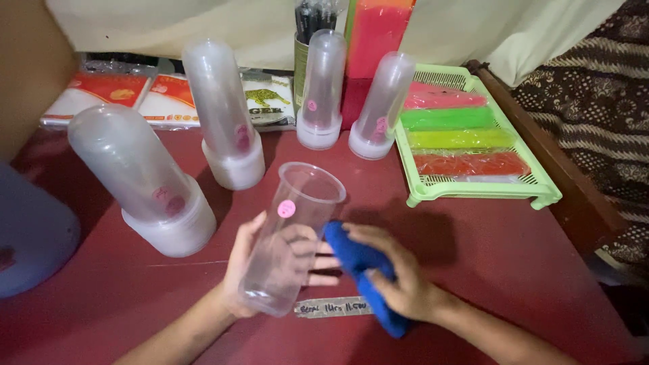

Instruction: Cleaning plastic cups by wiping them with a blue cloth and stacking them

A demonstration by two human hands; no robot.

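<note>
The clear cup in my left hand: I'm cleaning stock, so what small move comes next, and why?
Probably bring the blue cloth in your right hand onto the clear plastic cup. Your left hand holds it tilted, mouth up, and the cloth sits just beside its wall.

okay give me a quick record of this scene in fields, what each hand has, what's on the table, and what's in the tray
Left hand: left hand holds a clear plastic cup, tilted, with a pink sticker.
Right hand: right hand holds a blue cloth against the cup.
Table: dark red table; four upturned cup stacks.
Tray: light green tray with pink, green, yellow and red packs.
Behind: flat packets by the wall.
</note>
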